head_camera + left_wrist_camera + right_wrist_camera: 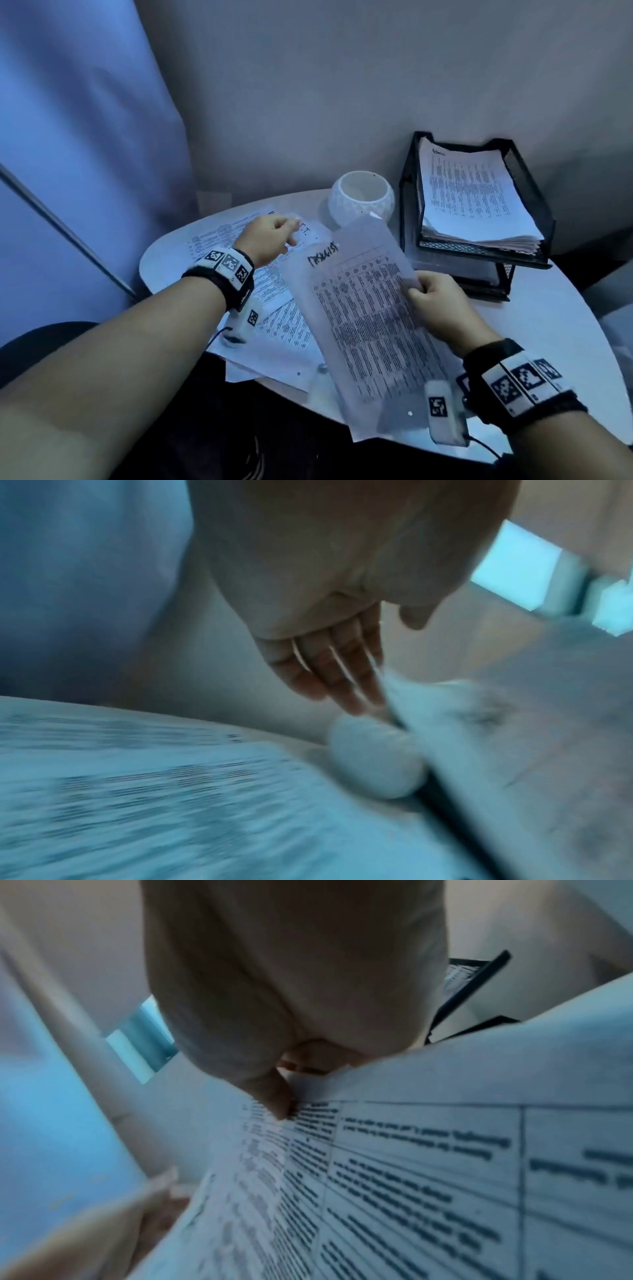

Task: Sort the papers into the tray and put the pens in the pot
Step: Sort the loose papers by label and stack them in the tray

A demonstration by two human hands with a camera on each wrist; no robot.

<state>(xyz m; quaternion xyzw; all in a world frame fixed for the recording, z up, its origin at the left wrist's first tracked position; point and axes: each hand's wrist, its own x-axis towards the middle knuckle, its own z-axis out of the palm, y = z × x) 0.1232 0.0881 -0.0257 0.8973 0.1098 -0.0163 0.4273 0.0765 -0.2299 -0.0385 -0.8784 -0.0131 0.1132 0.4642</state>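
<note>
A dim, blue-lit corner, plain wall behind, and a small round bench (565, 308) pushed into it. At the far right stands a black two-tier tray (534, 192), and its top tier already carries a good stack of printed pages (479, 195), so the sorting is well under way.

The right hand (435, 301) has a printed sheet (363, 318) lifted off the bench; the right wrist view shows thumb and fingers (274, 1096) pinched on its edge, the page hanging tilted between the hands. That one looks bound for the tray next, though it is not there yet.

The left hand (270, 236) reaches out over the loose papers (274, 305) spread on the left of the bench. Its fingers (329, 669) are straight and together in the left wrist view, holding nothing. The tips seem to be at a page edge, but the blur makes it hard to tell whether they touch.

Several sheets still lie overlapping on the near left, some hanging over the bench edge, so there's a fair bit of paper left to move.

Now the pens. The round white pot (361, 197) sits at the far middle, just left of the tray, and it looks empty. No pen can be picked out anywhere in these views; they may be under the papers. That half of the job appears untouched.
</note>
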